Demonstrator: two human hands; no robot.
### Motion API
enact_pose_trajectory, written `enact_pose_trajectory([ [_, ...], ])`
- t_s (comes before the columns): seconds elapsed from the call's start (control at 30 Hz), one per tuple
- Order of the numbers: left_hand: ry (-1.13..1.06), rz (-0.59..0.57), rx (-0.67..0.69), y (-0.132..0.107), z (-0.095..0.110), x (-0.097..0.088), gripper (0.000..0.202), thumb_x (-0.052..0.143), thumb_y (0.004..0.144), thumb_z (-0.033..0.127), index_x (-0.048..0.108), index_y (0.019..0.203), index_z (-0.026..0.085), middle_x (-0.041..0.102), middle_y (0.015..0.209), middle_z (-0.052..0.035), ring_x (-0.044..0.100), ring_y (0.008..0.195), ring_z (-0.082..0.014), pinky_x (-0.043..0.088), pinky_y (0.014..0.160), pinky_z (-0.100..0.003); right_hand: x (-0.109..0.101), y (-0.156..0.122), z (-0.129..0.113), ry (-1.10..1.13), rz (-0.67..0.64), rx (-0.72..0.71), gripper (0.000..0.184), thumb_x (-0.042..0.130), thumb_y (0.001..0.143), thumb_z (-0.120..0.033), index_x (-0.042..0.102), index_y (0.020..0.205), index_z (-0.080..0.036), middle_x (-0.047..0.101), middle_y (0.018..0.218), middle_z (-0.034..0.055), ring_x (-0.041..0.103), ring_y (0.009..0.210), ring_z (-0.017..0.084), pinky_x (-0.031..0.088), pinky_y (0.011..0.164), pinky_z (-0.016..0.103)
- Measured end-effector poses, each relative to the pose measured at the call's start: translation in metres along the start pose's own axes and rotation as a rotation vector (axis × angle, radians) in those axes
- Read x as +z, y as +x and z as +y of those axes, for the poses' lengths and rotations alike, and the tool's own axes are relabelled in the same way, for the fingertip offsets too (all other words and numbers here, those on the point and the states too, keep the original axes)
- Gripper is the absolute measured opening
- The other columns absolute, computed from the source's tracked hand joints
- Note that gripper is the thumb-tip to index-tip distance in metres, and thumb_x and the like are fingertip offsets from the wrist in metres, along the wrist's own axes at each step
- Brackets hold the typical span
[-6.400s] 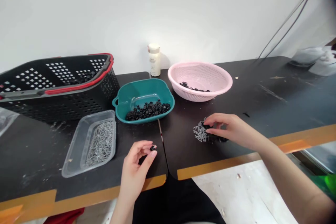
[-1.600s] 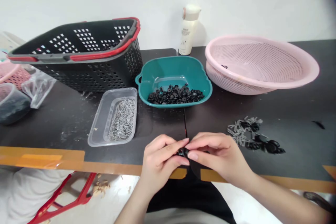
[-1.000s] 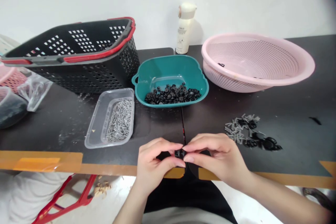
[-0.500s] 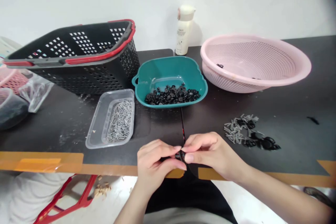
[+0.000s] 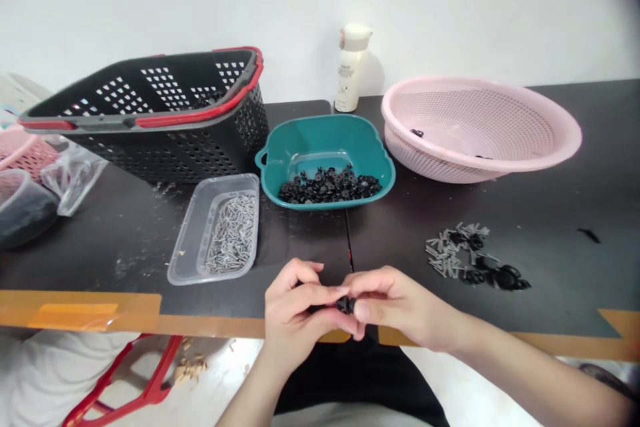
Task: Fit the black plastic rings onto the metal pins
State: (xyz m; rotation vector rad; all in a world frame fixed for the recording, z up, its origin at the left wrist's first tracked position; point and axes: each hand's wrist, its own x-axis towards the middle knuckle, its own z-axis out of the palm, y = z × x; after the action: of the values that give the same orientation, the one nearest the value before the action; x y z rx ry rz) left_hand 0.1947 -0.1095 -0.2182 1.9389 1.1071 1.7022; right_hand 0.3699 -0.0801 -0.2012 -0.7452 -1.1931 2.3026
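Far left of the grip, a pink basket (image 5: pixel 25 153) and a dark tub (image 5: pixel 23 210) sit beside a crumpled clear plastic bag (image 5: pixel 73 180). Next along, a black perforated basket (image 5: pixel 150 143) with red-trimmed handles stands on the black table top (image 5: pixel 550 227). Up and left of the grip, a clear plastic tray (image 5: pixel 183 247) holds a heap of grey metal pins (image 5: pixel 231 235). Directly ahead of the grip, a teal bowl (image 5: pixel 325 133) holds a pile of black plastic parts (image 5: pixel 329 187).

The left hand (image 5: pixel 295 313) and right hand (image 5: pixel 400 303) meet near the table's front edge, fingers pressed together, pinching a small black plastic part (image 5: pixel 345 305); it looks like one of those in the bowl, though the fingers hide most of it. Beyond the grip stands a white bottle (image 5: pixel 351 73). To the right of the grip, loose pins and black parts (image 5: pixel 463 253) lie on the table, apart from the right hand. Further up and right, a pink colander (image 5: pixel 480 147) holds a few black bits (image 5: pixel 416 133).
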Motion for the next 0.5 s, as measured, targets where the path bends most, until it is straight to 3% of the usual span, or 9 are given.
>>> enact_pose_trajectory([
  [0.2, -0.03, -0.049, 0.013, 0.0032, 0.0034, -0.0016, 0.033, 0.081, 0.066, 0.042, 0.076, 0.093, 0.024, 0.059, 0.067, 0.003, 0.061, 0.063, -0.0108, 0.061, 0.073, -0.03, -0.0031, 0.0016, 0.0047, 0.005, 0.011, -0.106, 0.028, 0.082, 0.07, -0.04, 0.075, 0.069, -0.012, 0.061, 0.065, 0.0002, 0.057, 0.055, 0.008, 0.048, 0.057, 0.022],
  [0.33, -0.048, -0.06, -0.021, 0.0033, 0.005, -0.003, 0.019, 0.079, 0.073, 0.033, 0.078, 0.088, 0.023, 0.064, 0.071, -0.0001, 0.065, 0.067, -0.012, 0.06, 0.069, -0.026, -0.0037, 0.0011, 0.0034, -0.105, 0.036, -0.164, 0.028, 0.08, 0.073, -0.039, 0.076, 0.064, -0.013, 0.058, 0.065, 0.0003, 0.055, 0.058, 0.009, 0.046, 0.06, 0.022],
  [0.5, -0.083, -0.042, 0.005, 0.0019, 0.0016, -0.0023, 0.018, 0.081, 0.07, 0.033, 0.077, 0.083, 0.022, 0.062, 0.066, 0.0019, 0.063, 0.063, -0.0105, 0.06, 0.068, -0.025, -0.0019, 0.0002, 0.005, -0.205, 0.032, -0.227, 0.027, 0.077, 0.076, -0.04, 0.077, 0.068, -0.015, 0.057, 0.065, 0.0, 0.051, 0.059, 0.008, 0.043, 0.059, 0.022],
])
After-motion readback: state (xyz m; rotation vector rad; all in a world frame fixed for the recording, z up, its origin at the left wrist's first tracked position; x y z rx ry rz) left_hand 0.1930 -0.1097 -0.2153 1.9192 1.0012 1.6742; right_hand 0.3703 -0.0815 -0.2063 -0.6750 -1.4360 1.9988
